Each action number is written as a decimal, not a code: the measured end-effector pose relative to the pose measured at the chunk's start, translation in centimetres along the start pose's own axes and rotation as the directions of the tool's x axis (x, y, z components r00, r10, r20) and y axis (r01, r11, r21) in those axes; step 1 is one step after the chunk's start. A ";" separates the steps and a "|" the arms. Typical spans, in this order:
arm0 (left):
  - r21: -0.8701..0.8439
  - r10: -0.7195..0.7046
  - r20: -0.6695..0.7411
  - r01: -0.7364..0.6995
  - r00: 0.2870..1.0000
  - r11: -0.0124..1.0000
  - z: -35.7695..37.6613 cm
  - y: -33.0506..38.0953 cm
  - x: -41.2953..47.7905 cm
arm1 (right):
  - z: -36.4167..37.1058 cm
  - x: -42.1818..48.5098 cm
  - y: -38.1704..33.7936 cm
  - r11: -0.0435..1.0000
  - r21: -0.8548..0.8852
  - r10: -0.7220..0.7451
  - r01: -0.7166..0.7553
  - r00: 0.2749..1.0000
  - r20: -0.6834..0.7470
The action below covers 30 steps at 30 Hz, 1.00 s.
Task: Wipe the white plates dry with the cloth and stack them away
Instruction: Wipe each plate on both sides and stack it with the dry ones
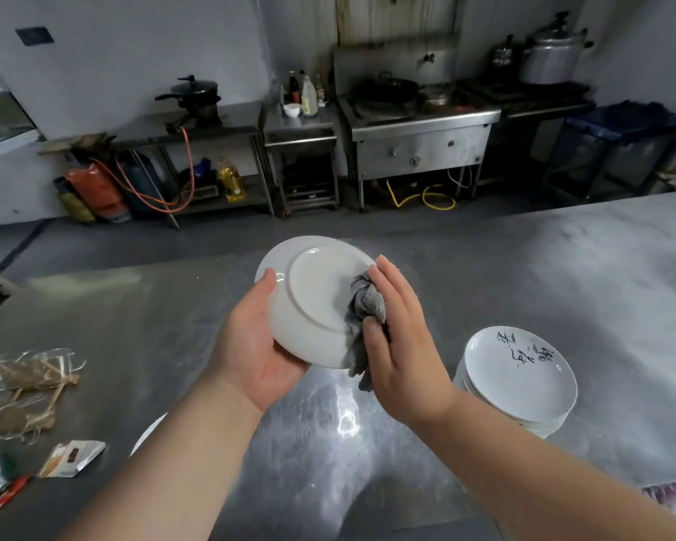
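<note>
upturned white plate (313, 294) in left hand (254, 353), grey cloth (363, 302) under right hand (402, 337)

All you really get of the person is two hands and two forearms. The left hand (250, 357) and right hand (402, 345) are both bare. Same goes for everything back from the fingers: bare wrists, then bare forearms all the way to the bottom edge of the shot. The left forearm (180, 462) looks broad and smooth, getting wider the further it is from the fingers. The right forearm (543, 474) is the same deal, thickening toward the corner. The left shows its palm side, with soft creases below the thumb (264, 285). The right shows a smooth back, with plump fingers (387, 283) rounded at the tips. Nails are too blurry to call.
</note>
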<state>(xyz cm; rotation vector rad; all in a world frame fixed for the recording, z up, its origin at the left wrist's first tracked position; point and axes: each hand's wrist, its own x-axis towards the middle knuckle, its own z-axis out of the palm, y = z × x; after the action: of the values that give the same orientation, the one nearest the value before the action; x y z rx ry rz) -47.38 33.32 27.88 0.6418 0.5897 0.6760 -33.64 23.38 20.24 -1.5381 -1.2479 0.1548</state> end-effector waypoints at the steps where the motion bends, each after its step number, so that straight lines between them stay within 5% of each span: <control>1: 0.013 0.007 -0.021 -0.007 1.000 1.000 -0.1 -0.3 0.2 | 0.5 -1.0 -0.1 0.999 -0.031 0.015 -0.015 1.000 0.001; 6: -0.038 -0.034 -0.095 0.030 0.995 0.999 0.1 -2.4 0.5 | 1.7 -2.2 -0.1 0.935 -0.285 -0.199 0.212 0.977 0.074; 10: -0.084 0.021 -0.136 -0.033 0.990 0.996 1.1 -1.9 1.1 | 0.5 -0.1 0.3 0.965 -0.251 -0.067 0.074 0.997 0.037; 14: -0.092 -0.119 -0.113 0.109 0.986 0.990 1.6 -2.3 0.8 | 2.0 -2.2 -0.4 0.891 -0.314 -0.303 0.329 0.944 0.129; 21: -0.121 -0.035 -0.139 0.019 0.990 0.992 1.7 -2.1 1.4 | -2.1 0.2 3.5 0.888 -0.332 -0.304 0.317 0.948 0.092; 23: -0.100 -0.025 -0.157 0.009 0.987 0.995 1.4 -2.4 1.5 | -3.7 0.7 4.5 0.927 -0.303 -0.202 0.220 0.975 0.090; 25: -0.055 -0.042 -0.179 0.033 0.983 0.998 0.9 -2.9 1.7 | -5.6 1.5 4.2 0.972 -0.220 0.092 -0.079 0.994 0.052; 27: -0.002 -0.084 -0.192 0.085 0.978 0.996 0.5 -3.5 1.8 | -7.5 2.3 4.8 0.918 -0.126 0.380 -0.376 0.925 0.009; 30: 0.056 -0.146 -0.173 0.157 0.974 0.986 0.6 -4.9 2.2 | -10.8 2.3 6.7 0.836 0.000 0.545 -0.549 0.829 -0.129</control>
<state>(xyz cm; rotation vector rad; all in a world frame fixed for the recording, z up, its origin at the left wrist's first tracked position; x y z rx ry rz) -43.77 31.77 24.22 0.6013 0.8138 0.5712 -21.42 19.20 20.42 -1.8783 -0.6823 0.4038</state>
